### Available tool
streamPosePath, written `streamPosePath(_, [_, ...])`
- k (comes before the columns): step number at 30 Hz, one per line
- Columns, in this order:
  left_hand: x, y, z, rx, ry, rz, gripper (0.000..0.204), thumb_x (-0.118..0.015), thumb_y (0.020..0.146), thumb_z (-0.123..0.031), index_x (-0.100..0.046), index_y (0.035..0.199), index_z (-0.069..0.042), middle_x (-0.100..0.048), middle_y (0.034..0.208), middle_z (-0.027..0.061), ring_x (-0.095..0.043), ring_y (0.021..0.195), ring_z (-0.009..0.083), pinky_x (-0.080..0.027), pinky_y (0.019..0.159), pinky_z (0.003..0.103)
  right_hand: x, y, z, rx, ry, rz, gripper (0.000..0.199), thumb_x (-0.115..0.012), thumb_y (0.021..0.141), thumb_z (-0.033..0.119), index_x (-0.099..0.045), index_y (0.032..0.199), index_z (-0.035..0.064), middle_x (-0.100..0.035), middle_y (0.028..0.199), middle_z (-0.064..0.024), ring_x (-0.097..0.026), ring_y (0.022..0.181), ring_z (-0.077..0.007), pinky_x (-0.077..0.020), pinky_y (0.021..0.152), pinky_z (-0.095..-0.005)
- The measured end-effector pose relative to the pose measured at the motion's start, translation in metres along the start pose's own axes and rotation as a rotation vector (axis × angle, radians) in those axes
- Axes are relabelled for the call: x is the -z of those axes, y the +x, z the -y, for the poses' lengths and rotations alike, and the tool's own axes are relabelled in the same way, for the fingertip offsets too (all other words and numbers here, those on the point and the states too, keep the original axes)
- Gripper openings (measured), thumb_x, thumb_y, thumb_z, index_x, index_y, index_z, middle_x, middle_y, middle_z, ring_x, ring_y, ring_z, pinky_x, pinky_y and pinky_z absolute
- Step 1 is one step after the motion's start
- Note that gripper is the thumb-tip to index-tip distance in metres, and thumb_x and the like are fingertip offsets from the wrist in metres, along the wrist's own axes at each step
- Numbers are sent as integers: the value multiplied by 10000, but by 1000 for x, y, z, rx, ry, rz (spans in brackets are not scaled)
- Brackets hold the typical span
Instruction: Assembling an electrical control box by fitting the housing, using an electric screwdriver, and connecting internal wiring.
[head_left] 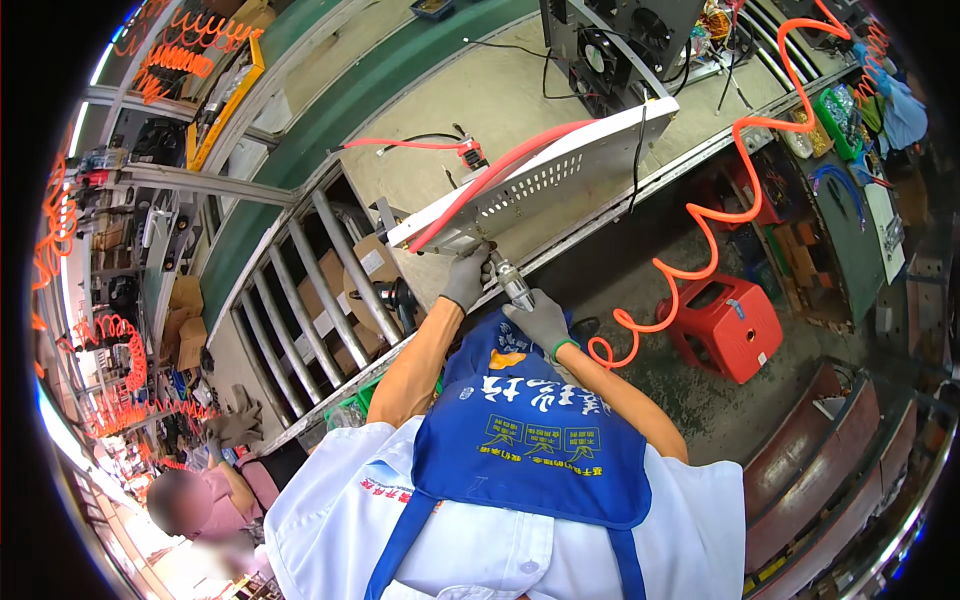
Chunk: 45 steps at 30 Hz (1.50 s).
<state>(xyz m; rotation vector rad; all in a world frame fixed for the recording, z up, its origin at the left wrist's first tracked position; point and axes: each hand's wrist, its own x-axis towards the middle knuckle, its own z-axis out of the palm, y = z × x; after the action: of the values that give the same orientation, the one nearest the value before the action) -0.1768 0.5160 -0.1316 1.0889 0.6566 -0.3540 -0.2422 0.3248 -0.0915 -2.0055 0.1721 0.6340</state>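
Note:
Both my hands wear grey gloves and meet at the near lower edge of an upright metal panel [540,185] with rows of slots. My right hand [540,320] is wrapped round a silver, cylindrical power tool [514,286], whose front end points toward the panel. Close beside that front end, my left hand [467,279] has its fingers closed against the panel's lower part; what they pinch is hidden. A thick red hose [500,172] runs along the panel's white top edge. Behind the panel lies a small red-and-black fitting [470,152] with a thinner red tube.
Metal rollers [300,300] lie left of the workbench [400,185]. A black chassis with fans [605,60] stands at the far side. An orange coiled hose [740,215] hangs at right above a red stool [725,325]. Another person [205,505] is at lower left.

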Motion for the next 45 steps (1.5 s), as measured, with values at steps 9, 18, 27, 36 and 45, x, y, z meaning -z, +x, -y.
streamPosePath(9, [7, 9, -13, 50, 78, 65, 185, -577, 986, -201, -648, 1015, -33, -468, 679, -25, -361, 539, 60, -266, 459, 228, -11, -2, 19, -97, 20, -26, 493, -748, 763, 432, -643, 1020, 23, -688, 913, -203, -678, 867, -349, -510, 779, -418])
streamPosePath(18, [10, 12, -23, 72, 92, 79, 199, -639, 959, -205, -584, 808, -88, -408, 603, -35, -320, 478, 64, -224, 432, 243, -25, -5, 27, -132, 2, -99, 488, -751, 769, 415, -643, 1058, 38, -690, 899, -186, -680, 836, -323, -515, 769, -398])
streamPosePath(27, [20, 17, -27, 60, 146, 165, 227, -588, 998, -250, -675, 953, -46, -445, 609, -32, -359, 509, 58, -264, 441, 235, -41, -1, 24, -168, 26, -156, 429, -730, 788, 384, -642, 1013, 30, -675, 834, -189, -677, 767, -317, -509, 708, -411])
streamPosePath(36, [20, 17, -29, 40, 177, 181, 250, -579, 1004, -255, -689, 961, -35, -442, 611, -38, -347, 507, 52, -265, 444, 227, -46, -1, 23, -136, 23, -162, 451, -744, 783, 387, -637, 1034, 27, -682, 856, -186, -682, 775, -310, -513, 713, -404])
streamPosePath(45, [28, 25, -11, 131, 308, 169, 201, -599, 976, -239, -666, 924, -57, -434, 614, -27, -356, 494, 68, -257, 434, 243, -44, -3, 7, -191, 38, -108, 485, -760, 771, 397, -638, 1063, 29, -693, 898, -191, -693, 811, -304, -523, 725, -391])
